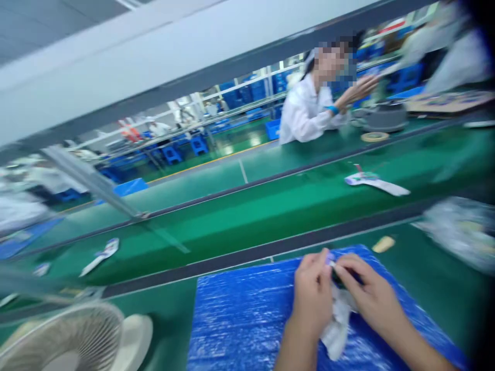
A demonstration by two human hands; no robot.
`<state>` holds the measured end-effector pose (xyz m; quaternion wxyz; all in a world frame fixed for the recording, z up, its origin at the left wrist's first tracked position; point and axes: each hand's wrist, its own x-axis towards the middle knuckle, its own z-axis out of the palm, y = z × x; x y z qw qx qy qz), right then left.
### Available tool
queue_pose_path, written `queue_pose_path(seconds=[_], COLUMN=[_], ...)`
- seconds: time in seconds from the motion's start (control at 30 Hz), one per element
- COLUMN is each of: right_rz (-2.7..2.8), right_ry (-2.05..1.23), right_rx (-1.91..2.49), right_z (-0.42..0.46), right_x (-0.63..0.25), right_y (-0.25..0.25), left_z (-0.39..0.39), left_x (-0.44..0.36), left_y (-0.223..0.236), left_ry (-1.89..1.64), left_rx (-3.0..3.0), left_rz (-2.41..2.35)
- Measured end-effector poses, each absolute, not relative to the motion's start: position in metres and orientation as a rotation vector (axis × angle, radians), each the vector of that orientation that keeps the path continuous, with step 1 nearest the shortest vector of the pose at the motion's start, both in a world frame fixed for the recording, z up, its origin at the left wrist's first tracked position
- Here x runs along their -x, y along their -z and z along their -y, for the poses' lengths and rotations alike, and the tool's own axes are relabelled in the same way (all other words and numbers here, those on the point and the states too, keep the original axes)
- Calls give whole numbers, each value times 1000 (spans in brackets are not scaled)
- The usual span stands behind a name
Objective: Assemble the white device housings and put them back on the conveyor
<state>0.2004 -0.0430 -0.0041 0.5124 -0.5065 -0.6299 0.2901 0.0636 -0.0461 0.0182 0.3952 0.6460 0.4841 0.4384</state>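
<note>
Your left hand (314, 291) and right hand (369, 293) pinch the white piece (337, 330) between them, mat (240, 314) beneath; work looks unfinished, remainder unclear.

White item (337, 330) in both hands (312, 288) (373, 293)

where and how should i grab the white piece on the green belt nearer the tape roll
Probably take the white piece by its narrow end, with the right hand coming from the near right: that slim, plain end points right and slightly nearer, while the wider end carries coloured bits.
</note>
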Motion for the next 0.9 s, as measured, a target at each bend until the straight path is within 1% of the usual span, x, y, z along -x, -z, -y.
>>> queue_pose_path(seconds=[0.17, 0.4, 0.57, 0.63, 0.7, 0.73, 0.8, 0.9], right_rz=[1531, 1507, 1430, 1336, 1223, 1169, 1087, 1063], right_ry=[-682, -710, -709, -689, -748, -804, -912, -971], right_rx=[1329, 1356, 1294, 1328, 1400, 1429, 1448, 1426], right_z=[34, 34, 30, 29, 29, 28, 27, 25], right_x=[-205, -199, -193, -192, -193, -194, -196, -197], right_y=[19, 11, 12, 14, 15, 16, 18, 22], left_z=[50, 54, 43, 23, -10, -30, -70, -119], left_x=[-64, -68, -67, -54, -31, -17, 12, 43], left_y=[-29, -28, -24, -29, -38, -43, -53, -63], left_ry=[-1080, -1058, -1171, -1225, -1226, -1157, -1113, -1021], left_rx=[-1652, -1662, -1670, -1718, -1829, -1908, -1924, -1898], left_rz=[-1348, -1380, -1480, -1572, -1740, -1871, -1987, -2150])
